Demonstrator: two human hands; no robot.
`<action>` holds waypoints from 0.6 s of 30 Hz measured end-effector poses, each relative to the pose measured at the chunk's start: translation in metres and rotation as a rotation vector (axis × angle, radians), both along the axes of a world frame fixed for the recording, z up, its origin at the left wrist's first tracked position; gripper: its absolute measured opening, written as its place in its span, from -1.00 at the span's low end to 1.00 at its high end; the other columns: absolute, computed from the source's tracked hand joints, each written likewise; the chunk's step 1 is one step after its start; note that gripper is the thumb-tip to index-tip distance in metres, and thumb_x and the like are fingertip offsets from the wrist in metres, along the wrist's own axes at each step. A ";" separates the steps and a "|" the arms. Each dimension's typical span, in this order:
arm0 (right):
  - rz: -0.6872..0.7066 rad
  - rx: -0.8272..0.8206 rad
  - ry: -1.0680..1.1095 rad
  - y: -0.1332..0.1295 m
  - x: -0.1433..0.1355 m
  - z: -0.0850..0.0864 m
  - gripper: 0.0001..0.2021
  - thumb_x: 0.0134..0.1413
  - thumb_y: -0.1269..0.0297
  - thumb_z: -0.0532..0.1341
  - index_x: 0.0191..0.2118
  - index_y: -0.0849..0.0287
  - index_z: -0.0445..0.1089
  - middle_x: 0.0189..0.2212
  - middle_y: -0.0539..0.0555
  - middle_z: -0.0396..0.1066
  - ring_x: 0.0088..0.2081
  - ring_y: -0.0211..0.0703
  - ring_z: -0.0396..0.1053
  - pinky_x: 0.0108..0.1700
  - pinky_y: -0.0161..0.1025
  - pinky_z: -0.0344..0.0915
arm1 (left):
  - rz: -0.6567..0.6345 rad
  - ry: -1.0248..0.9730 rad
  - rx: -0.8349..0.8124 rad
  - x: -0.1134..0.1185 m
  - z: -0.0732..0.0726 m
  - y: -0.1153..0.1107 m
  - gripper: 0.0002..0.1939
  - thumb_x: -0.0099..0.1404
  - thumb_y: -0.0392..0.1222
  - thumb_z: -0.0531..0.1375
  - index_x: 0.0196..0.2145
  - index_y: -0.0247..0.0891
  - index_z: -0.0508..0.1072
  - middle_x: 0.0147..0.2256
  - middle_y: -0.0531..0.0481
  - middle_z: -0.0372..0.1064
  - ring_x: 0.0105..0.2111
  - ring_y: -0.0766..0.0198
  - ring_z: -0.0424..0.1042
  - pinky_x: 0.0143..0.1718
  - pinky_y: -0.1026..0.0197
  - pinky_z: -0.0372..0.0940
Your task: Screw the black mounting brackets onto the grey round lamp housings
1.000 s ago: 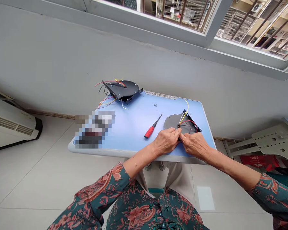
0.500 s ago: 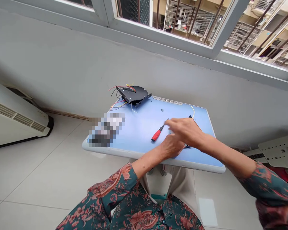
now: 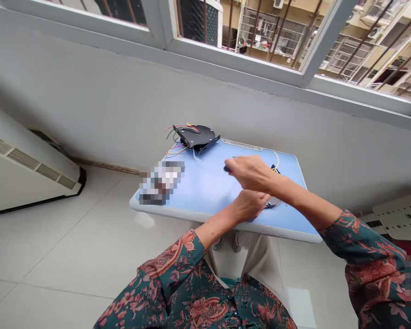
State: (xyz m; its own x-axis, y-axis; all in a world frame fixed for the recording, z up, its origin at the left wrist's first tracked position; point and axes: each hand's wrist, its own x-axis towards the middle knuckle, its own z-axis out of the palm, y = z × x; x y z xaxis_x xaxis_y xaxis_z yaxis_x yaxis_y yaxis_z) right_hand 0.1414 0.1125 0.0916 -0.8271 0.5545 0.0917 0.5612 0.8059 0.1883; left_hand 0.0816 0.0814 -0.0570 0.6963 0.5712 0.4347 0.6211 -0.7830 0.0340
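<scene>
My right hand [image 3: 251, 171] is closed around the screwdriver [image 3: 227, 168], whose dark end pokes out at the left of the fist; the rest of the tool is hidden. Just below it, my left hand [image 3: 249, 204] is closed at the left edge of a round disc-like part [image 3: 273, 201], mostly covered by my hands. Dark wires show along the disc's lower edge, and a yellow wire [image 3: 277, 161] sticks up behind my right wrist. At the table's back left lies a black round plate assembly [image 3: 199, 135] with red, yellow, white and black wires.
The small blue table [image 3: 205, 183] has a pale raised rim. A pixelated, unreadable patch [image 3: 162, 183] covers something at its left. Behind the table is a grey wall [image 3: 140, 100] below a barred window. A white appliance [image 3: 30, 155] stands on the floor at the left.
My right hand has taken up the red-handled screwdriver that lay on the table and now holds it above the surface. My left hand stays near the disc. The view has shifted slightly.
</scene>
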 end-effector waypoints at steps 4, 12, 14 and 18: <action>-0.188 0.153 0.787 -0.022 0.069 0.024 -0.84 0.35 0.23 0.11 -0.03 0.12 0.29 -0.32 0.03 0.48 -0.45 -0.27 0.38 -0.36 -0.26 0.35 | -0.036 -0.039 0.075 -0.004 -0.001 0.002 -0.72 0.50 -0.15 0.13 0.06 -0.34 0.44 -0.09 -0.18 0.53 -0.14 0.14 0.53 -0.11 0.11 0.47; -0.341 0.125 1.096 -0.077 0.137 -0.021 -0.85 0.28 0.26 0.17 -0.08 0.07 0.22 -0.37 -0.05 0.47 -0.48 -0.29 0.45 -0.42 -0.30 0.50 | -0.046 -0.061 0.151 -0.008 -0.005 0.001 -0.71 0.52 -0.16 0.10 0.09 -0.31 0.44 0.00 -0.20 0.54 -0.06 0.12 0.54 -0.06 0.08 0.50; -0.329 0.153 1.066 -0.077 0.134 -0.033 -0.84 0.28 0.26 0.17 -0.07 0.08 0.22 -0.36 -0.03 0.50 -0.50 -0.31 0.45 -0.41 -0.32 0.50 | -0.049 -0.071 0.173 -0.008 -0.005 0.001 -0.71 0.53 -0.16 0.09 0.10 -0.31 0.45 0.01 -0.20 0.54 -0.05 0.12 0.54 -0.04 0.08 0.50; -0.304 0.186 0.997 -0.070 0.127 -0.046 -0.84 0.27 0.26 0.17 -0.07 0.09 0.22 -0.38 -0.03 0.51 -0.49 -0.29 0.47 -0.39 -0.32 0.49 | -0.050 -0.072 0.198 -0.010 -0.004 0.001 -0.69 0.54 -0.17 0.07 0.12 -0.27 0.46 0.01 -0.18 0.56 -0.05 0.13 0.56 -0.02 0.07 0.51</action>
State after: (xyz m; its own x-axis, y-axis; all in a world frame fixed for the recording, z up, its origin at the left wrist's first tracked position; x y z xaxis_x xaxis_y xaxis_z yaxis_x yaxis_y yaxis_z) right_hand 0.2688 0.0425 0.0459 -0.1596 0.6332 0.7574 0.7031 0.6114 -0.3630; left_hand 0.0720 0.0822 -0.0605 0.6847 0.4352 0.5846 0.5831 -0.8083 -0.0812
